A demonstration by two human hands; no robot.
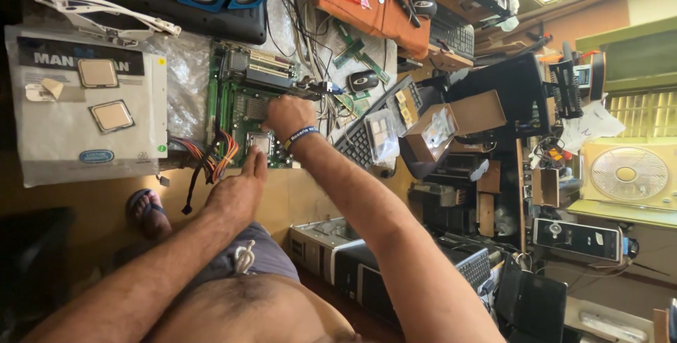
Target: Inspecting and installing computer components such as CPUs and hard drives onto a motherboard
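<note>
On the green motherboard (240,103), near its middle: right hand (288,116) pressed down, fingers curled, grip hidden, cannot tell whether anything is held. Blue wristband (303,133) just behind. Left hand (238,191) flat and released, fingertips touching the board's near edge beside the processor socket (259,143). Left of that, coloured cable bundle (215,160); farther left, two loose processors (104,93) on a plastic bag.

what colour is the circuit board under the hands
Green circuit board, seen in the head view.
</note>
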